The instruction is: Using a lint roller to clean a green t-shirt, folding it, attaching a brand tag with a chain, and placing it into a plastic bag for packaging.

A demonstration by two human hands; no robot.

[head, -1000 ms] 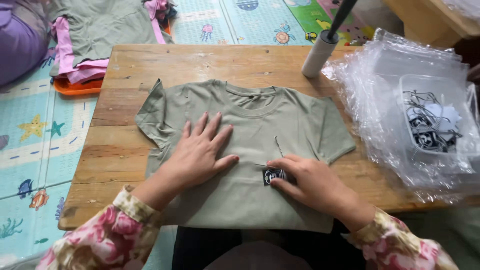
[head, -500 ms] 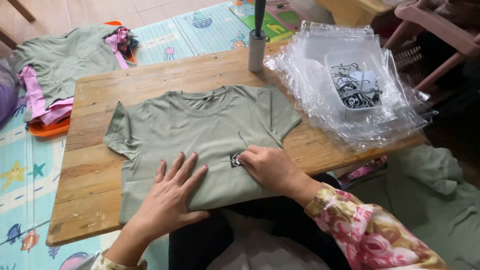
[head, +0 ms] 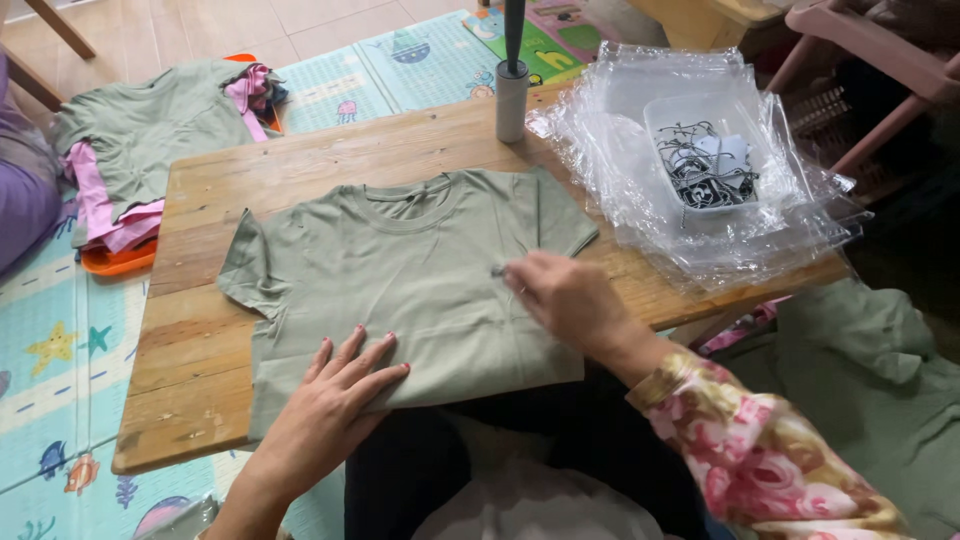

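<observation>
An olive-green T-shirt [head: 410,280] lies spread flat on a wooden table [head: 200,190], its neck pointing away from the person and its lower hem at the near edge of the table. The left hand [head: 345,385] rests on the lower left part of the shirt — fingers stretched and spread, palm down, holding nothing. The right hand [head: 560,295] lies on the right side of the shirt, just below the right sleeve; its fingertips are pinched together on something small and dark, but it is too small to tell what it is. The right arm wears a sleeve [head: 760,450] with a pink flower pattern.

On the right part of the table there is a pile of clear plastic bags [head: 700,230], and on it stands a clear plastic box [head: 705,150] with dark strings and tags inside. A grey tube [head: 511,100] stands upright at the far edge of the table, near the shirt's right shoulder. To the left of the table, on a colourful play mat [head: 50,340], lies a stack of clothes [head: 140,130] — green on top, pink below — on an orange tray [head: 115,262].
</observation>
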